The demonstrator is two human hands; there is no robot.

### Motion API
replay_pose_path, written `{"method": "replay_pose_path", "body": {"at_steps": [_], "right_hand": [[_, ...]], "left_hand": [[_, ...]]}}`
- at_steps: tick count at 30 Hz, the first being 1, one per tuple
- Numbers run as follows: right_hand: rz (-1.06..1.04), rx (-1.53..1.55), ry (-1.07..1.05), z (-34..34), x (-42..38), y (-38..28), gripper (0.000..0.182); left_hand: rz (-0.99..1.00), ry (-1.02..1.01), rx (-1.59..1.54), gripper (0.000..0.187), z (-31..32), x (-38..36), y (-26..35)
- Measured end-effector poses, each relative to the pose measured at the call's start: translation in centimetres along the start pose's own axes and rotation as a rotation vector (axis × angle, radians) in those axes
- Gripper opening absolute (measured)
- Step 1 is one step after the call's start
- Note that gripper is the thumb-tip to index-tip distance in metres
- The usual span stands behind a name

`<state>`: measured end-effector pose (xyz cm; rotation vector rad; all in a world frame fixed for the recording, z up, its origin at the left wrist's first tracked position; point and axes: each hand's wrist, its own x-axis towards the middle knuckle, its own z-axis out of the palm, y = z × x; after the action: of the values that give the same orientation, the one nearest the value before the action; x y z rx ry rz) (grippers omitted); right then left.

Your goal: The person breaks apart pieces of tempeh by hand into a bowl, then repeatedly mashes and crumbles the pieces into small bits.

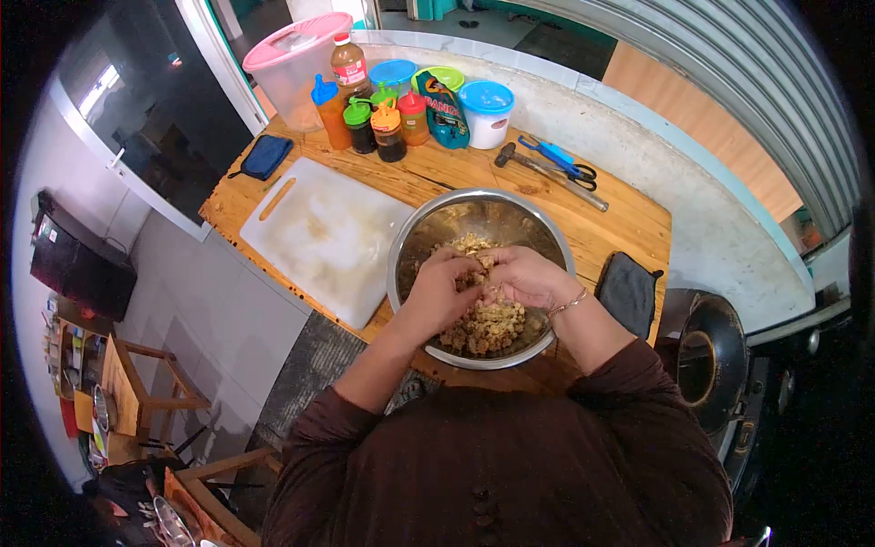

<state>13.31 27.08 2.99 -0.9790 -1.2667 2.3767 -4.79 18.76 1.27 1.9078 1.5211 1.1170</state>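
Note:
A wide stainless steel bowl (558, 223) stands on the wooden table, holding a crumbly tan-brown mixture (488, 330). Both my hands are inside it, close together above the heap. My left hand (445, 290) has its fingers curled inward with bits of the mixture among them. Facing it, my right hand (527, 276) is also bent around some of the crumbly mixture, and a bracelet circles that wrist. Part of the fingertips and whatever lies between the palms is hidden. Left of the bowl, a white cutting board (319, 242) lies flat with smears on it.
Sauce bottles (389, 141), a lidded white tub (486, 118) and a large pink-lidded container (292, 87) stand along the back. A hammer (556, 178) and scissors (579, 173) lie behind the bowl. Dark cloth pads (627, 292) flank the table; a wok (706, 365) sits right.

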Motion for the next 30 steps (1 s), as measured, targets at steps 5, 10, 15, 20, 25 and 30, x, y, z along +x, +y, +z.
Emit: {"method": "replay_pose_path", "body": {"at_steps": [5,10,15,20,25,30], "right_hand": [[-0.068,-0.040,-0.006,0.6,0.4,0.5,0.027],[-0.095,-0.283,0.079,0.8,0.6,0.4,0.018],[-0.115,-0.347,0.188,1.6,0.9,0.7,0.013],[-0.043,-0.285,0.222,2.3,0.6,-0.5,0.013],[0.004,-0.483,0.197,1.6,1.2,0.5,0.020],[-0.104,-0.477,0.010,0.2,2.0,1.9,0.025]], "left_hand": [[0.011,0.008,0.010,0.024,-0.3,0.0,0.2],[0.014,0.024,0.033,0.023,0.0,0.1,0.3],[0.030,-0.025,0.048,0.023,-0.2,0.1,0.3],[-0.042,0.058,-0.038,0.023,-0.4,0.2,0.4],[-0.100,0.090,-0.211,0.020,0.0,0.3,0.3],[-0.135,0.021,-0.094,0.019,-0.6,0.7,1.0]]}}
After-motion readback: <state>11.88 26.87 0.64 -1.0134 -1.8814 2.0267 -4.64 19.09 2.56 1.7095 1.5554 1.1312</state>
